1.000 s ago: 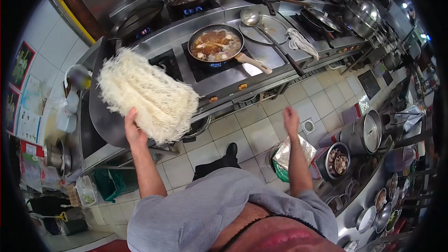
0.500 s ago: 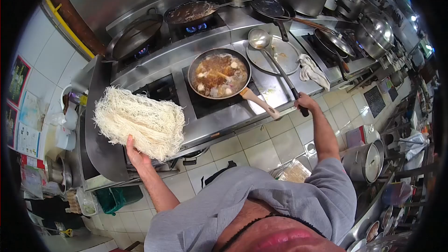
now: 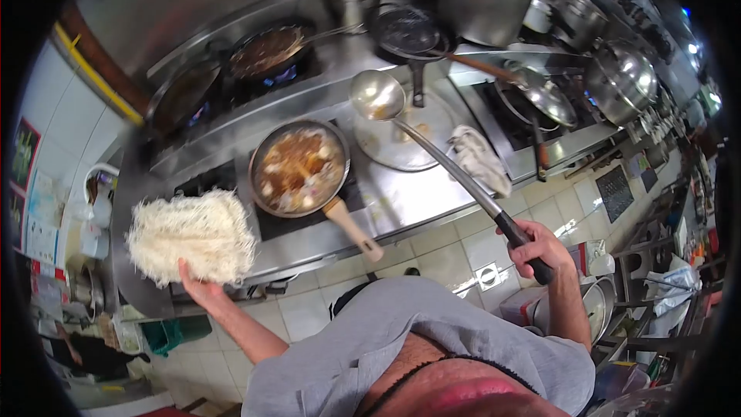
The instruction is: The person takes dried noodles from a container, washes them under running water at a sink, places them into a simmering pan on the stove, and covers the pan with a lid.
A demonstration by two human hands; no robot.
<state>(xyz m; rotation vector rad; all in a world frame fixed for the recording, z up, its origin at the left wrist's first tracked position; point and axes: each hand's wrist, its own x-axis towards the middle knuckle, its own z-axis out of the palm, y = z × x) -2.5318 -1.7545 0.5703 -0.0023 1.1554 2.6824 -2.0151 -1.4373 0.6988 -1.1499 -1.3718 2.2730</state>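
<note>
My left hand [image 3: 202, 289] grips a block of dried rice noodles [image 3: 193, 235] from below, its thumb showing at the front edge. The noodles are held up at the left of the stove. In my right hand [image 3: 539, 249] is the black handle of a steel ladle [image 3: 455, 170]. The ladle's bowl hangs above a round metal tray [image 3: 417, 135], apart from the pan. A frying pan [image 3: 301, 166] with bubbling brown liquid and pale pieces sits on the burner between my hands. Its wooden handle points toward me.
Behind stand a pan on a blue flame [image 3: 270, 50], a dark pan [image 3: 405, 31] and a large pot [image 3: 490, 0]. A cloth [image 3: 478, 158] lies beside the tray. A lidded pan [image 3: 536, 96] is at right. Part of another person [image 3: 93, 351] shows at lower left.
My right hand has raised the ladle off the tray and drawn it up nearer the camera. The view has shifted, and my left hand still holds the noodles at the left.
</note>
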